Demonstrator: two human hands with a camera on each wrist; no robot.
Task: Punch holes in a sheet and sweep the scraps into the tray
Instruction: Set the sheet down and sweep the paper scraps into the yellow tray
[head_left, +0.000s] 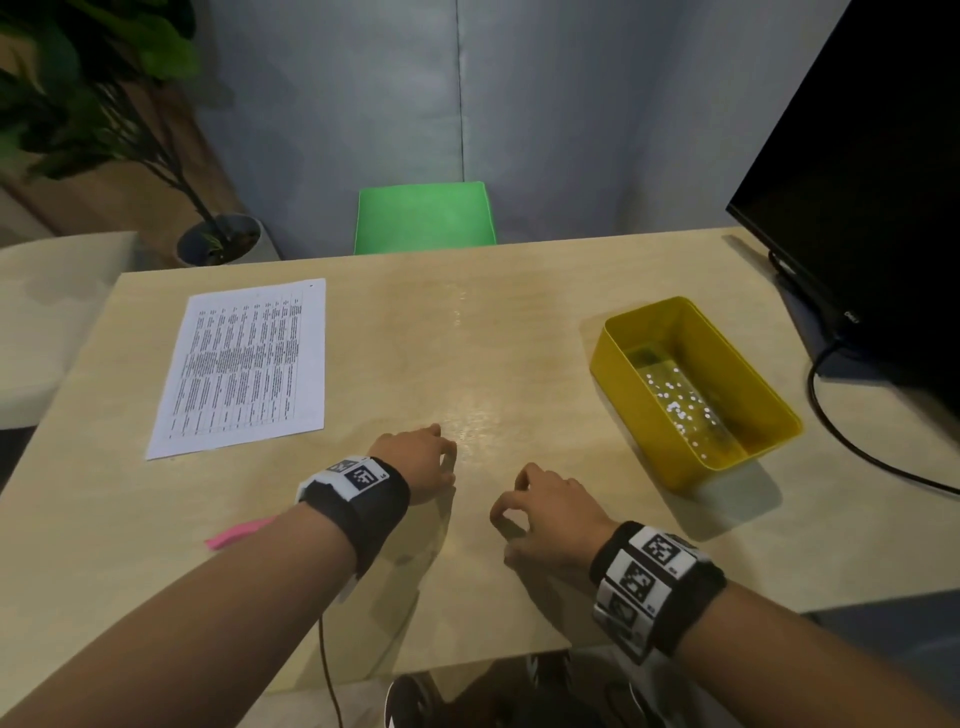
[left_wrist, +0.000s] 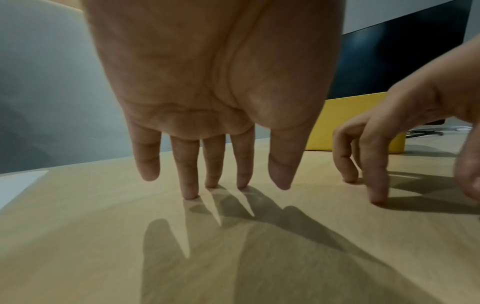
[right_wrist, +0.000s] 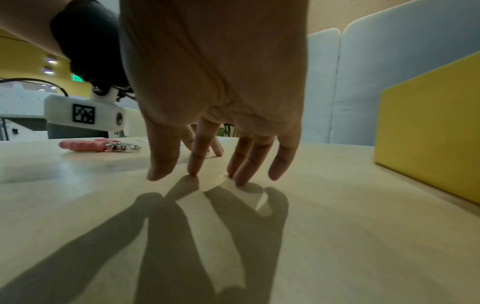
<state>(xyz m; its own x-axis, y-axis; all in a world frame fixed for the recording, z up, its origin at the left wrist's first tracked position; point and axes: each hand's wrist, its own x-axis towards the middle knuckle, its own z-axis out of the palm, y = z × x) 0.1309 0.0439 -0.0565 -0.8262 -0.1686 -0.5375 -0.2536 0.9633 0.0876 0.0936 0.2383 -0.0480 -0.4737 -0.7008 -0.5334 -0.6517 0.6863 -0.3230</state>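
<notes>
Head: left hand (head_left: 415, 462) and right hand (head_left: 545, 512) rest side by side, empty, on the table (head_left: 467, 338); sheet (head_left: 244, 364) far left, yellow tray (head_left: 691, 384) right with scraps (head_left: 680, 402) inside. Left wrist: fingers (left_wrist: 185, 164) straight, slightly apart, tips touching wood. Right wrist: same pose; pink hole punch (right_wrist: 100, 145) lies beyond.

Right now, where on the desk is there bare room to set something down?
Bare wood runs between the printed sheet and the yellow tray, from the far edge down to the hands. The left hand and right hand fill the near middle; the pink hole punch lies near left.
</notes>
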